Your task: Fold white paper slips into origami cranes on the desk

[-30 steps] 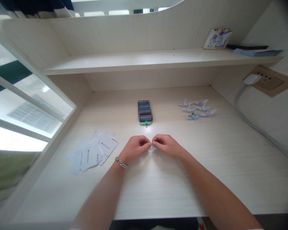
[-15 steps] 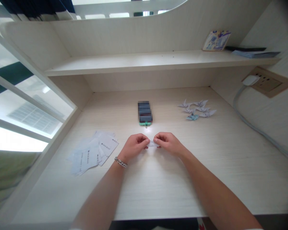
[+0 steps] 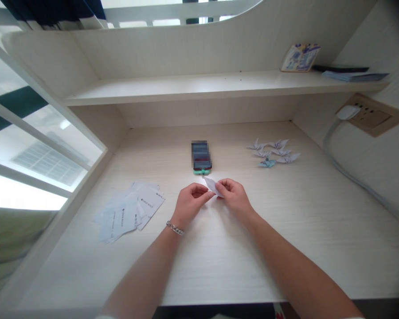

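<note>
A small piece of folded white paper [image 3: 211, 185] is held above the desk, one pointed corner aimed up and to the left. My right hand [image 3: 233, 197] pinches its right side between thumb and fingers. From the left, my left hand [image 3: 193, 201] is closed, its thumb tip against the paper's lower edge; its fingertips are partly hidden. Folded paper cranes [image 3: 282, 151], several white, stand at the back right, along with a light blue crane [image 3: 267, 163]. On the left lies a loose, overlapping pile of printed paper sheets [image 3: 122, 217].
A phone [image 3: 201, 155] with a blurred screen and green lower edge lies beyond my hands on the desk [image 3: 219, 261]. Above it runs a shelf [image 3: 173, 86] bearing a small box [image 3: 300, 57] and booklets [image 3: 355, 76]. A cable [image 3: 339, 161] hangs from the right wall socket [image 3: 374, 116].
The folded paper has turned from lying level between both hands to pointing up and left. My left hand has shifted slightly right; my right hand has risen a little.
</note>
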Demonstrator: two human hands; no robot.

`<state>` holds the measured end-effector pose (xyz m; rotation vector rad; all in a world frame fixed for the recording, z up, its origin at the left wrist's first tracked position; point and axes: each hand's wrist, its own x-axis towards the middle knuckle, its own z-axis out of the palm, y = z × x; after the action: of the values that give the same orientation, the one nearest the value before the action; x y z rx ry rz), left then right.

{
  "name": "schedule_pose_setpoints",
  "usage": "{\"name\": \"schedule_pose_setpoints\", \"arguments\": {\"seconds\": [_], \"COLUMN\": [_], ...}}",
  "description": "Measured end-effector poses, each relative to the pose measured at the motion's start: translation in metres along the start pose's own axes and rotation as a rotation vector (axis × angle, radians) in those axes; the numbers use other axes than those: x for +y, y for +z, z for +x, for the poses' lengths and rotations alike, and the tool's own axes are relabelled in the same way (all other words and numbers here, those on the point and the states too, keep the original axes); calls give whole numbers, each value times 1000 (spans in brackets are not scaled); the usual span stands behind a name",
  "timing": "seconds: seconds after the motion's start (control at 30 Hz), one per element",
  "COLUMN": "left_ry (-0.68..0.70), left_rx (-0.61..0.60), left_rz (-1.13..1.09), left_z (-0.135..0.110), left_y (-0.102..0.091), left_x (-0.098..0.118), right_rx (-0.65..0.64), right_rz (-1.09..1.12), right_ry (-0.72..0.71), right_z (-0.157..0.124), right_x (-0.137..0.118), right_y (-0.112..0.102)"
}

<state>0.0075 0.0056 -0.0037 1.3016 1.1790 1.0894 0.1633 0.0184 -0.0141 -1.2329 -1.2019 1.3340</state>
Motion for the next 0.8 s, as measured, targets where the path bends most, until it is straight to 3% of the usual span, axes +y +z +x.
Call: {"name": "schedule_pose_setpoints", "arguments": {"seconds": [0.13, 0.37, 0.8], "left_ry": [21, 32, 32], "left_rx": [17, 75, 127], "left_rz": [89, 95, 139], "left_z": [-5, -2, -3], "left_y": [7, 3, 6], "left_x": [1, -1, 2], "right_rx": [36, -16, -45], "right_rz": [66, 138, 81], "right_ry": [-14, -7, -45], "right_z": [-2, -3, -4], "right_x": [-1, -2, 4], "right_y": [4, 4, 8]}}
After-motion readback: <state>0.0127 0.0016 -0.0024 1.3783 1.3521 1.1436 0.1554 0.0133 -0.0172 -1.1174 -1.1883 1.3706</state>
